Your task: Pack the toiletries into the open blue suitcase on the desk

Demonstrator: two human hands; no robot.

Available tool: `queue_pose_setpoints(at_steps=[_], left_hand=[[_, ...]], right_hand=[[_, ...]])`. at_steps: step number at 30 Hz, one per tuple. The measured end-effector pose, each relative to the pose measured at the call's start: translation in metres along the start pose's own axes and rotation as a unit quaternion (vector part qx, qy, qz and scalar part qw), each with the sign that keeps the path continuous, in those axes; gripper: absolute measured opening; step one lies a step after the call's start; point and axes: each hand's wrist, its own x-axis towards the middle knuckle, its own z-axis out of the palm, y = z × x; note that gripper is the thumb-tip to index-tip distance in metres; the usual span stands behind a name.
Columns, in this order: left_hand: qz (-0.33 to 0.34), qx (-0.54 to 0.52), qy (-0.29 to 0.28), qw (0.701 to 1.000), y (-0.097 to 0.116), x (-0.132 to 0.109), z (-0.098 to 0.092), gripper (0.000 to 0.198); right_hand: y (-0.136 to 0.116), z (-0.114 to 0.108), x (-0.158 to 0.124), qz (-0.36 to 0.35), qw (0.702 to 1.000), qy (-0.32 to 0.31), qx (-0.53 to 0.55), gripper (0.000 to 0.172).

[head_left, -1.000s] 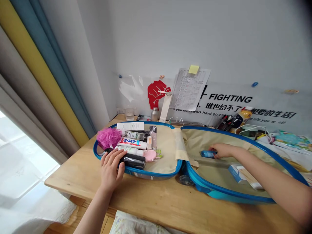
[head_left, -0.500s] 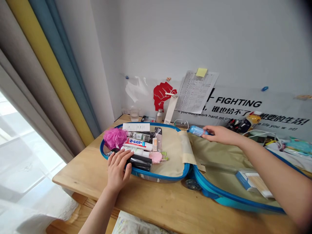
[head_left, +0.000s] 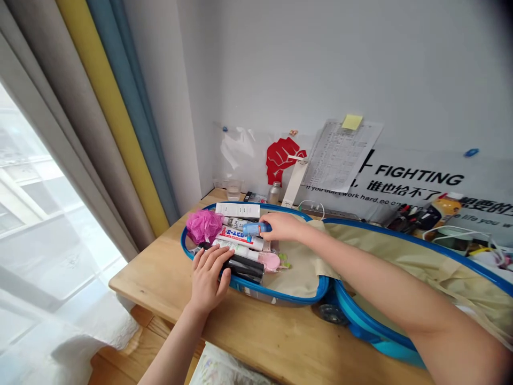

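My right hand [head_left: 286,226] grips a small blue bottle [head_left: 251,229] by one end, over the left half of an open suitcase [head_left: 276,295] with a blue rim. Below the bottle lie a toothpaste tube [head_left: 240,239] and a LUX tube [head_left: 232,222]. My left hand [head_left: 210,280] rests at the near side, fingers spread over a shiny black item [head_left: 245,267] and the rim. A purple bath puff [head_left: 203,225] fills the left end. A white box [head_left: 237,209] lies along the back, and a pink round-ended item [head_left: 270,261] sits near the black one.
The suitcase's right half [head_left: 385,256] lies open under my right forearm. Behind stand a cup [head_left: 233,190], a metal bottle [head_left: 274,192], a white lamp [head_left: 295,183] and an orange-labelled bottle [head_left: 447,208]. Curtains [head_left: 100,107] hang at left beside the wooden table [head_left: 160,278].
My right hand has carried the blue bottle leftward, from above the suitcase's hinge to above the toiletries. My left hand stays in place on the near side. The view has shifted slightly.
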Motion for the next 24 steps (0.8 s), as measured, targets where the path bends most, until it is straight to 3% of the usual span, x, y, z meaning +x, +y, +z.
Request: queue_pose_setpoints(at_steps=[7,10,15,20,24], left_hand=[[0.003,-0.003,0.004,1.000,0.001,0.000,-0.001,0.035],[0.006,-0.002,0.007,1.000,0.000,0.001,0.000,0.034],[0.019,0.002,0.014,1.000,0.000,0.002,-0.001,0.034],[0.018,0.007,0.014,1.000,0.000,0.002,-0.001,0.034],[0.023,0.008,0.013,1.000,-0.002,0.001,0.000,0.034]], right_hand=[[0.044,-0.014,-0.006,-0.125,0.985,-0.064,-0.100,0.035],[0.056,-0.004,-0.006,-0.143,0.978,-0.070,-0.134,0.034],[0.052,0.017,0.002,-0.180,0.972,-0.055,-0.140,0.036],[0.052,0.024,0.003,-0.175,0.977,-0.036,-0.114,0.053],[0.078,0.006,-0.018,-0.114,0.991,0.000,-0.074,0.058]])
